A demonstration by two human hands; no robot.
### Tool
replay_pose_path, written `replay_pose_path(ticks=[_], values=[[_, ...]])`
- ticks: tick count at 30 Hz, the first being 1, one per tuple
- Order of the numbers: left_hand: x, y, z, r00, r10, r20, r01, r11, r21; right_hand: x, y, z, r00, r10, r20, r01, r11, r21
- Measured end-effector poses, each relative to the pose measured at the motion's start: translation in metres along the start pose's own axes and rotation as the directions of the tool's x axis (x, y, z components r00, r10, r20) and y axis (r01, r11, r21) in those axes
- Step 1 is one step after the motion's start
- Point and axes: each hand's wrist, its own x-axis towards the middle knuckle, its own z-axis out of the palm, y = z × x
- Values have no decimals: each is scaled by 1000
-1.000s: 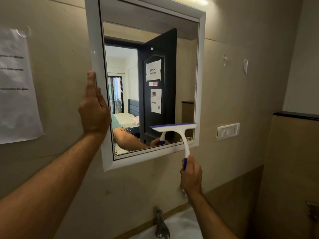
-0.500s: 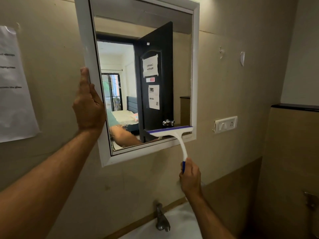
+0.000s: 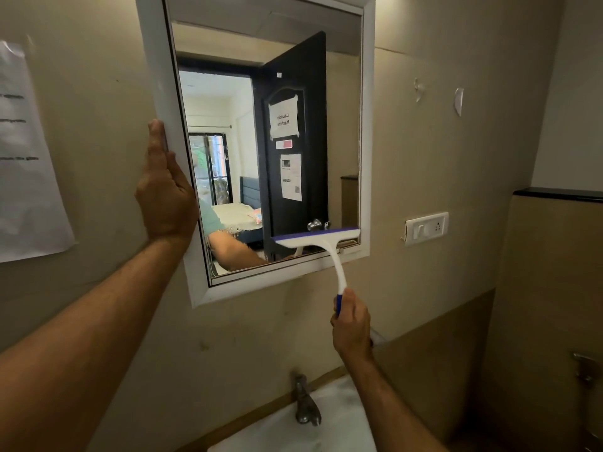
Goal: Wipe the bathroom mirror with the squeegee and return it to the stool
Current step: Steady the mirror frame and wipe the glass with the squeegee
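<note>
Tap (image 3: 306, 404) and sink (image 3: 329, 432) under mirror (image 3: 365, 158)

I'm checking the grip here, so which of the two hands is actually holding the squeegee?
The right hand: it grips the squeegee by its blue handle end below the mirror. The left hand only rests flat on the mirror's left frame edge.

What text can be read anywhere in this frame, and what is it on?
"Laundry Machine", seen reversed in the mirror, on the taped white sheet on the black door.
Printed notice lower on that door: too small to read.
Small red and white label between them: no legible words.
Paper on the left wall: a few blurred lines, unreadable.
Squeegee and switch plate: no visible text.
</note>
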Motion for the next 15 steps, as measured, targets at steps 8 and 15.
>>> replay_pose_path(ticks=[8, 15], values=[[-1, 0, 0, 1000, 6, 0, -6, 1000, 2, 25, -33, -1, 999, -48, 20, 48, 999, -5], [-3, 4, -2, 1000, -10, 4, 10, 1000, -10, 3, 1, -12, 999, 21, 33, -22, 1000, 5]])
